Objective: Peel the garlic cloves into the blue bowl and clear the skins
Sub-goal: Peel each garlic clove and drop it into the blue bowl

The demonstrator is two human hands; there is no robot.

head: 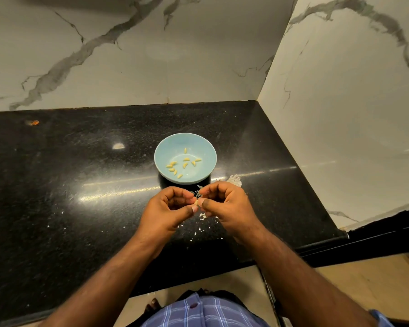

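Garlic clove (pixel 197 202) sits pinched between the fingertips of my left hand (pixel 168 210) and right hand (pixel 224 206), both curled round it just in front of the blue bowl (pixel 165 147). Inside the bowl lie about ten peeled cloves (pixel 183 163), scattered loosely over its bottom. Skins (pixel 202 216) lie in flakes on the black counter (pixel 80 185) beneath my hands, with one larger papery piece (pixel 234 179) beside the bowl.

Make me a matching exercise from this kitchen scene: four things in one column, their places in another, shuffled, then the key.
Things:
1. peeled yellow garlic cloves
2. unpeeled garlic clove
3. large white papery skin
4. small white skin flakes

Places:
A. black counter, right of the bowl
B. pinched between both hands
C. inside the round blue bowl
D. counter beneath the hands

Pairs: 1-C, 2-B, 3-A, 4-D
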